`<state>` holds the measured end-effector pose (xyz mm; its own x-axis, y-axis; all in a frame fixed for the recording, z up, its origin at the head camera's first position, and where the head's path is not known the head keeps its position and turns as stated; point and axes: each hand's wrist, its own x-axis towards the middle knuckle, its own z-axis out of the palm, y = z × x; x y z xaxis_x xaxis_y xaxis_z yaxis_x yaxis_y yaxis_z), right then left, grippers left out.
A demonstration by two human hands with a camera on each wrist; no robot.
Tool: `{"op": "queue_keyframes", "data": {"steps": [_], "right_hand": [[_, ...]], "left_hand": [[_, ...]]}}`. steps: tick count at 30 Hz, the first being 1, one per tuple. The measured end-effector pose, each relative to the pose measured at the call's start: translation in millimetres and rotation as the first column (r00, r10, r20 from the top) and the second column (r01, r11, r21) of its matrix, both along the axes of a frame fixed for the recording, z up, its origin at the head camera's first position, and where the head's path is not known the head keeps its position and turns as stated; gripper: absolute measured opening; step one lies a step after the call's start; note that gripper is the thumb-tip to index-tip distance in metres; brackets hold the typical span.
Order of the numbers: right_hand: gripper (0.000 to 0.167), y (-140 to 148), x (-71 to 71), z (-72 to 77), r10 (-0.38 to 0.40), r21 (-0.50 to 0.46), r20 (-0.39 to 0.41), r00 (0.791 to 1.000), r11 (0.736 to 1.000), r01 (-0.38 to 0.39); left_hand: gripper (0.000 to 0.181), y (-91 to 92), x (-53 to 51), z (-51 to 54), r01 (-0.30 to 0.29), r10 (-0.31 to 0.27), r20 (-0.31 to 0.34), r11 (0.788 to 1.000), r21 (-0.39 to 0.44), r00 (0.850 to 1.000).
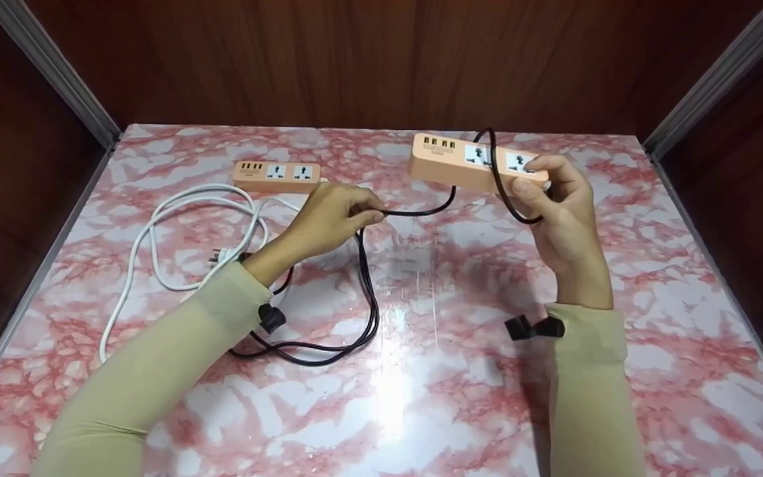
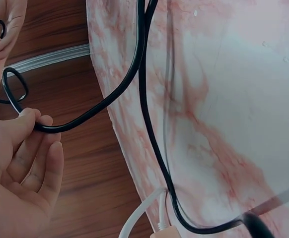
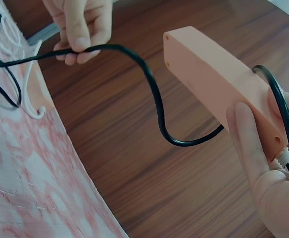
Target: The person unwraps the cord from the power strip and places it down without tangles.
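My right hand (image 1: 563,205) grips one end of an orange power strip (image 1: 444,169), lifted above the table, its sockets and USB ports facing up toward the head view. A black cord (image 3: 157,99) loops around the strip near my right fingers. In the right wrist view the strip's plain underside (image 3: 204,74) shows, with the cord leaving its end. Between thumb and fingertips, my left hand (image 1: 338,215) pinches the black cord a short way left of the strip. The rest of that cord (image 1: 371,298) hangs down and lies in loops on the table.
A second orange power strip (image 1: 249,175) lies at the back left, with a coiled white cord (image 1: 133,265) before it. A white plug (image 1: 222,255) shows beside my left forearm. A dark wood panel (image 1: 368,59) stands behind the pink-marbled table (image 1: 474,411).
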<state>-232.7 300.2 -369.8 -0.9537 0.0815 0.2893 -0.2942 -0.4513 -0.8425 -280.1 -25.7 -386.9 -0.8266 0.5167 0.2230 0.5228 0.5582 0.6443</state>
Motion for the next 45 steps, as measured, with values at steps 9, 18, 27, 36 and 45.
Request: {"op": "queue_keyframes", "data": {"steps": [9, 18, 27, 36, 45], "right_hand": [[0.016, -1.1, -0.1, 1.5, -0.012, 0.056, 0.0, 1.0, 0.998, 0.012], [0.017, 0.0, 0.0, 0.4, 0.009, 0.035, -0.003, 1.0, 0.999, -0.008], [0.016, 0.3, -1.2, 1.9, 0.003, 0.057, 0.005, 1.0, 0.998, -0.003], [0.019, -0.4, -0.1, 3.8, 0.017, 0.043, 0.013, 1.0, 0.999, -0.018], [0.019, 0.5, 1.0, 3.6, 0.036, 0.034, -0.016, 0.999, 0.999, -0.036]], "left_hand": [[0.013, 1.4, -10.4, -2.7, -0.095, 0.096, -0.035, 0.995, 0.027, 0.995], [0.013, 8.2, -21.2, 4.9, -0.164, 0.167, -0.027, 0.984, 0.072, 0.986], [0.017, 13.6, -33.3, 16.0, -0.195, 0.197, -0.005, 0.975, 0.109, 0.98], [0.016, 10.6, -39.3, 27.0, -0.225, 0.233, -0.041, 0.964, 0.142, 0.972], [0.017, 10.6, -45.3, 31.5, -0.251, 0.261, -0.054, 0.956, 0.155, 0.964]]}}
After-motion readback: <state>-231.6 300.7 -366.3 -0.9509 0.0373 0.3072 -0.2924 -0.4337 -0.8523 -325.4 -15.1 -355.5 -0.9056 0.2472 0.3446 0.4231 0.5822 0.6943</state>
